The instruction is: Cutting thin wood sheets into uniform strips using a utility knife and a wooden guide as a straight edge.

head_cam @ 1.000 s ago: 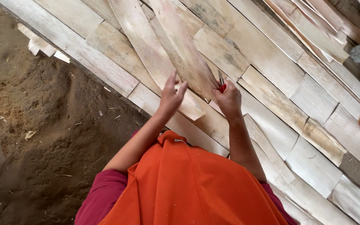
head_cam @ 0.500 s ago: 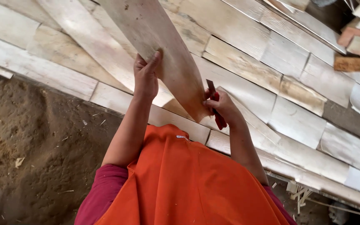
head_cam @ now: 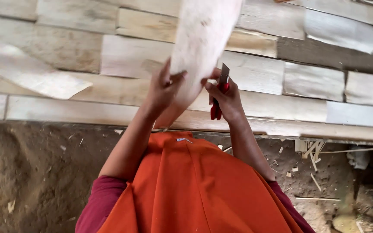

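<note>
Veneer strip (head_cam: 199, 47), pale and thin, is held up in front of the person, its lower end pinched between both hands while the rest rises out of the top of the view. Left hand (head_cam: 162, 88) has its grip closed on the strip's left edge, thumb on the near face and fingers curled behind. Right hand (head_cam: 225, 99) presses its thumb against the strip's right edge, and the same grip is wrapped around a red-handled utility knife (head_cam: 218, 97), whose grey blade points upward just beside the strip. Behind the hands, rows of veneer sheets (head_cam: 311, 82) lie side by side on the ground, some pale, some darker. One loose sheet (head_cam: 31, 73) lies aslant across them at the left. Nearer the person is bare dirt floor (head_cam: 31, 172), with wood offcuts (head_cam: 311, 155) scattered at the right. An orange garment (head_cam: 195, 190) over maroon sleeves fills the lower middle of the view.
</note>
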